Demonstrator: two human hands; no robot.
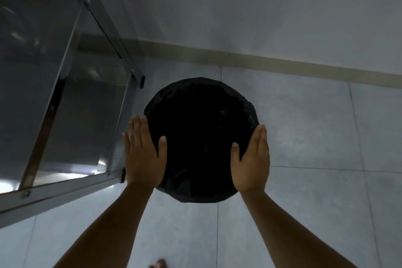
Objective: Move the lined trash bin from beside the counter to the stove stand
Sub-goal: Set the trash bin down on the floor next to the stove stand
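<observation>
The round trash bin (201, 137), lined with a black bag, stands on the tiled floor (304, 137) between both hands. The left hand (142, 156) lies flat against its rim at about 8 o'clock, fingers straight, thumb over the edge. The right hand (252, 161) presses the rim at 4 o'clock in the same way. The metal stand (71, 189) is just beside the bin, at its 9 o'clock.

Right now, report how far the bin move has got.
Done: black liner fitted over the trash bin rim. In hand: left hand and right hand flank its sides, fingers straight. Left: whether this metal stand is the goal, I cannot tell.
</observation>
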